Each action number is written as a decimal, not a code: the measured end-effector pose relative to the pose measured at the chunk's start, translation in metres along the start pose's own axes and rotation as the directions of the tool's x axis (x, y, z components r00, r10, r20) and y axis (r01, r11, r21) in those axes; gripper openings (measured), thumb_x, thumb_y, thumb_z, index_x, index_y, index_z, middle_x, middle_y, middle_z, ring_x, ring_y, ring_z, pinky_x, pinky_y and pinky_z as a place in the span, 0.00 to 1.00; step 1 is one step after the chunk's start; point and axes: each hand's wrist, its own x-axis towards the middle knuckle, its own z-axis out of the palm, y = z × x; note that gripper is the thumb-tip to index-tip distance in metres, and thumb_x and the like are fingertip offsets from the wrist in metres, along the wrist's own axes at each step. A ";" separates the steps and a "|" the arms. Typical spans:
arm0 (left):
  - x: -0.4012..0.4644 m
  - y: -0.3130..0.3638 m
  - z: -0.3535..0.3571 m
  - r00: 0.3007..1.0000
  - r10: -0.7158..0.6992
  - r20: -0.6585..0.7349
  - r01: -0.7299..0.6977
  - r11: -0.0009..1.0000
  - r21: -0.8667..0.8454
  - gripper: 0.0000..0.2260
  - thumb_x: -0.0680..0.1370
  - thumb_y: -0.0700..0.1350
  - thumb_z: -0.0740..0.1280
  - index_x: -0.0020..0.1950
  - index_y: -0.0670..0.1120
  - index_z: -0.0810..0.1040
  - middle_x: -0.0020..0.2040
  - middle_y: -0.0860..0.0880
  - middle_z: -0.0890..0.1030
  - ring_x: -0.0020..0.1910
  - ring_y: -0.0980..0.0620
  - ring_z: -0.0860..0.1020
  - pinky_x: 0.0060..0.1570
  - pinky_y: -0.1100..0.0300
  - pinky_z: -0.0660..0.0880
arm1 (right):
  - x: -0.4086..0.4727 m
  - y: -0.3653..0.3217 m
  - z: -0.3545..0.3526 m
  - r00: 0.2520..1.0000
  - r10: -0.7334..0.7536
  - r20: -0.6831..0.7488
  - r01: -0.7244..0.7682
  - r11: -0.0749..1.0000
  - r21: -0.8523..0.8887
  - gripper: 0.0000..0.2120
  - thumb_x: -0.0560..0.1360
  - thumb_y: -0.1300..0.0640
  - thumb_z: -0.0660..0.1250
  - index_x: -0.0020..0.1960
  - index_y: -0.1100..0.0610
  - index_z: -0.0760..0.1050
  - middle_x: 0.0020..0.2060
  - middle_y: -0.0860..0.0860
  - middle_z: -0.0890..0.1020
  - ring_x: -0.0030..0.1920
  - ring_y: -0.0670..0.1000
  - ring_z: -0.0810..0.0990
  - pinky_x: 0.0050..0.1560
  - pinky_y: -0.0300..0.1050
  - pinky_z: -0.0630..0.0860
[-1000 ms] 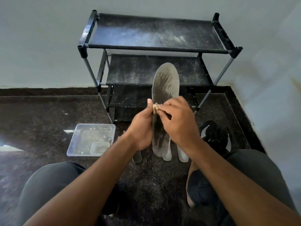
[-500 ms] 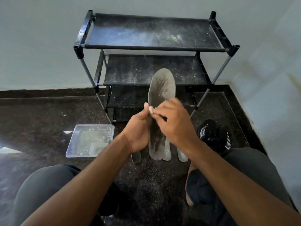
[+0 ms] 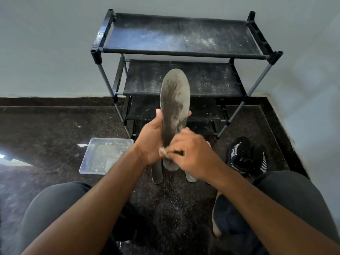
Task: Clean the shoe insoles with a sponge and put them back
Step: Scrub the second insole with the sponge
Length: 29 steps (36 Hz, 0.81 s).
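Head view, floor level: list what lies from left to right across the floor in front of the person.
Clear plastic tray → left hand gripping the upright insole → right hand pinching the sponge → black sneaker.

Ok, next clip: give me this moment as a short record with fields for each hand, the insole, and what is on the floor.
left hand: grips the insole by its edge, holding it upright
right hand: fingers pinch a small sponge against the insole's lower part
insole surface: dark smears over grey
floor: clear tray at left, black shoes at right, other insoles under the hands
behind: dusty black rack
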 end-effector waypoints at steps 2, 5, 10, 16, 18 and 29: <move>0.000 0.003 -0.004 1.000 0.022 0.003 -0.022 0.999 -0.032 0.34 0.85 0.66 0.45 0.77 0.44 0.72 0.76 0.46 0.74 0.59 0.47 0.77 0.66 0.49 0.75 | -0.005 -0.002 -0.002 1.000 -0.019 0.024 0.018 0.999 0.032 0.04 0.72 0.59 0.77 0.47 0.57 0.87 0.38 0.45 0.82 0.45 0.43 0.73 0.50 0.29 0.66; 0.000 0.001 0.001 1.000 0.012 -0.011 -0.012 0.999 -0.041 0.37 0.84 0.68 0.46 0.75 0.41 0.73 0.73 0.43 0.77 0.63 0.45 0.78 0.63 0.50 0.80 | 0.000 0.001 -0.006 0.982 -0.012 -0.186 0.008 1.000 -0.025 0.05 0.73 0.61 0.76 0.49 0.58 0.86 0.39 0.48 0.82 0.45 0.47 0.74 0.52 0.36 0.72; 0.001 -0.004 0.006 1.000 -0.023 -0.017 0.022 0.999 -0.034 0.39 0.83 0.70 0.48 0.70 0.40 0.79 0.67 0.42 0.81 0.64 0.46 0.81 0.63 0.53 0.78 | 0.007 -0.004 0.005 0.971 -0.004 -0.241 -0.023 0.994 -0.111 0.04 0.76 0.61 0.73 0.48 0.61 0.86 0.40 0.50 0.81 0.46 0.50 0.75 0.50 0.46 0.75; 0.001 0.002 -0.006 1.000 0.025 -0.002 -0.025 0.992 -0.126 0.43 0.81 0.72 0.44 0.62 0.41 0.85 0.49 0.45 0.81 0.44 0.52 0.76 0.53 0.56 0.74 | -0.008 -0.005 0.003 0.996 -0.088 0.034 0.089 0.996 -0.026 0.04 0.74 0.59 0.74 0.46 0.59 0.87 0.38 0.48 0.81 0.45 0.49 0.74 0.45 0.49 0.76; 0.002 0.004 -0.008 1.000 0.030 0.003 -0.029 0.988 -0.151 0.44 0.81 0.72 0.44 0.65 0.39 0.82 0.45 0.45 0.81 0.45 0.52 0.75 0.52 0.57 0.75 | -0.008 -0.004 0.001 0.995 -0.078 -0.055 0.076 0.996 -0.045 0.05 0.74 0.60 0.74 0.49 0.59 0.86 0.39 0.48 0.81 0.44 0.49 0.73 0.43 0.47 0.76; 0.003 0.004 -0.008 0.993 0.102 -0.050 -0.108 0.984 -0.141 0.42 0.82 0.70 0.44 0.68 0.37 0.79 0.53 0.44 0.83 0.47 0.51 0.78 0.55 0.56 0.77 | -0.007 -0.008 0.002 0.994 -0.042 -0.097 0.037 0.998 -0.050 0.04 0.74 0.61 0.73 0.46 0.59 0.86 0.38 0.49 0.80 0.42 0.49 0.73 0.41 0.48 0.75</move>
